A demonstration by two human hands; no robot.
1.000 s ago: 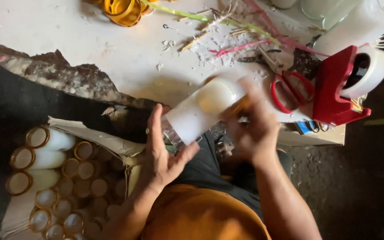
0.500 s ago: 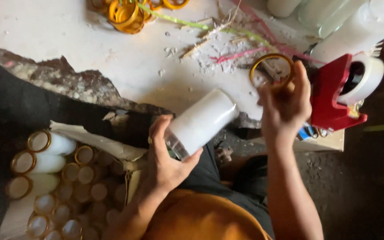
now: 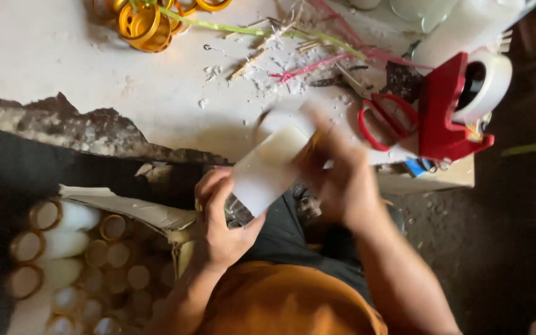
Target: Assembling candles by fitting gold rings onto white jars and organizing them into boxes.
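Left hand: our left hand (image 3: 221, 226) grips the lower end of the white cylinder (image 3: 268, 167), fingers curled round it, over our lap.
Right hand: our right hand (image 3: 336, 177) is blurred at the cylinder's upper end, touching it; we cannot tell whether it is closed on something small.
White cylinder: tilted, upper end toward the table (image 3: 94, 74), held just off its chipped edge, between our 2 hands.
Doing it well: we judge the left grip should hold the tube firm while the right works squarely on the open end, so whatever goes on seats level.
Box at left: an open cardboard box (image 3: 125, 208) below the table edge, packed with upright white tubes (image 3: 63, 245) showing gold-rimmed ends.
Gold rings: a loose heap of yellow rings (image 3: 141, 25) at the table's far edge.
Tape dispenser: red dispenser (image 3: 445, 108) with 1 white roll, at right, red-handled scissors (image 3: 386, 121) just beside it.
Litter: pink and green strips (image 3: 305, 65) and white chips lie across the tabletop.
Labels: we can see none clearly on any package.
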